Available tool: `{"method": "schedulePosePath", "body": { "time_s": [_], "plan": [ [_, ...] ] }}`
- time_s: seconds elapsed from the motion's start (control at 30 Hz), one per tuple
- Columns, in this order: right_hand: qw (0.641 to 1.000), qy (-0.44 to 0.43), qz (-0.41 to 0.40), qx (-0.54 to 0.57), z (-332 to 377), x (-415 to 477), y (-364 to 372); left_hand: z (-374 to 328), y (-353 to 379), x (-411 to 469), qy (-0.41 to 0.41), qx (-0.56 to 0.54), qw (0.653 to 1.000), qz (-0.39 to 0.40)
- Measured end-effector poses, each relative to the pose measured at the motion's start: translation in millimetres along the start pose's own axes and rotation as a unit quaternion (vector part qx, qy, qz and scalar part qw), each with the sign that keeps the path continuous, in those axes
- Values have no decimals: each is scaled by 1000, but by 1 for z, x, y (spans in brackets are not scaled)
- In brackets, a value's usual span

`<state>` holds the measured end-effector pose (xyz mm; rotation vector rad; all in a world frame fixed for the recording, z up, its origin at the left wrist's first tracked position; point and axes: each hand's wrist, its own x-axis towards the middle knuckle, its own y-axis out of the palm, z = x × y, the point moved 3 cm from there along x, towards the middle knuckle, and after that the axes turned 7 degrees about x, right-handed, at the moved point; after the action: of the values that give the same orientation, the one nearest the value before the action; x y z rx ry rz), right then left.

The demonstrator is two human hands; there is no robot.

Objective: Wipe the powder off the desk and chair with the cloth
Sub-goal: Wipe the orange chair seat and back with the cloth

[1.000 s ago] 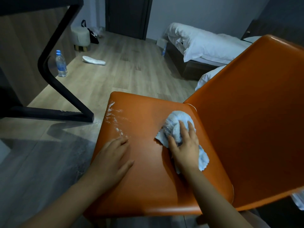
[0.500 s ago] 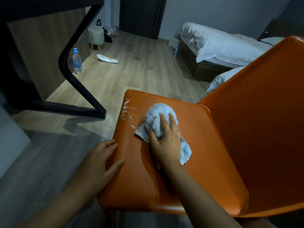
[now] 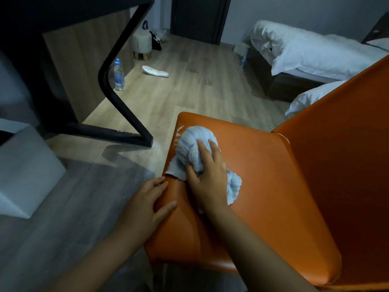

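Note:
An orange chair [image 3: 263, 186] fills the lower right, its backrest rising at the right. My right hand [image 3: 207, 175] presses a crumpled light-blue cloth [image 3: 192, 148] onto the seat near its left edge. A thin streak of white powder [image 3: 179, 131] shows on the seat's far left corner, just beyond the cloth. My left hand [image 3: 147, 205] lies flat with fingers spread on the seat's left edge, holding nothing. The dark desk [image 3: 63, 15] stands at the upper left, only its underside and black leg visible.
The desk's black angled leg [image 3: 117, 98] and foot bar lie on the wooden floor left of the chair. A water bottle [image 3: 119, 74], a white slipper [image 3: 155, 71] and a small stool [image 3: 142, 45] sit farther back. A bed with white bedding [image 3: 311, 53] stands at the right.
My right hand has swept the cloth leftward across the seat, over most of the powder patch. My left hand has slid to the seat's left edge.

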<state>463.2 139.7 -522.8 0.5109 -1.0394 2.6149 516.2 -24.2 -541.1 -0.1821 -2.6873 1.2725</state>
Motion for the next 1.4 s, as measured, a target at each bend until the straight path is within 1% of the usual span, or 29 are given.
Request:
{"method": "schedulePosePath", "body": {
  "time_s": [0.1,0.17,0.2,0.23,0.3,0.33,0.4,0.57,0.73,0.8,0.9,0.93,1.0,1.1,1.23,1.3,1.4],
  "plan": [
    [998,-6,51,20,9,4,-1,-5,0,-1,-15,4,1000,-15],
    [994,-7,89,62,15,7,-7,-9,0,-3,-34,9,999,-12],
    [992,0,93,89,17,9,-13,-10,0,-3,-44,7,999,-10],
    [991,14,76,112,19,12,-22,-12,0,-2,-53,3,999,-7],
    [987,34,7,154,17,14,-49,-16,-1,0,-68,3,998,4],
    [985,32,-21,170,14,14,-64,-18,-1,1,-75,8,997,10],
    [983,15,-41,177,5,10,-95,-23,-2,2,-88,27,995,24],
    [989,39,-59,133,-38,-10,-149,-33,-4,8,-104,110,986,75],
    [986,60,-80,131,-60,-29,-178,-48,-6,9,-121,168,974,91],
    [989,51,-92,108,-63,-36,-194,-58,-3,2,-111,181,975,65],
    [991,38,-115,52,-73,-45,-218,-79,0,-12,-74,171,982,-14],
    [991,38,-121,37,-78,-49,-224,-86,1,-17,-58,171,983,-29],
    [990,52,-127,16,-90,-58,-233,-95,5,-25,-25,185,982,-32],
    [989,86,-117,-6,-110,-76,-235,-98,12,-37,-8,207,978,-15],
    [982,160,-78,-61,-129,-97,-219,-89,20,-47,-14,226,974,15],
    [979,175,-67,-85,-130,-97,-210,-85,23,-48,-12,241,970,26],
    [977,180,-78,-85,-123,-95,-201,-82,25,-49,-10,239,971,24]
  ]
}}
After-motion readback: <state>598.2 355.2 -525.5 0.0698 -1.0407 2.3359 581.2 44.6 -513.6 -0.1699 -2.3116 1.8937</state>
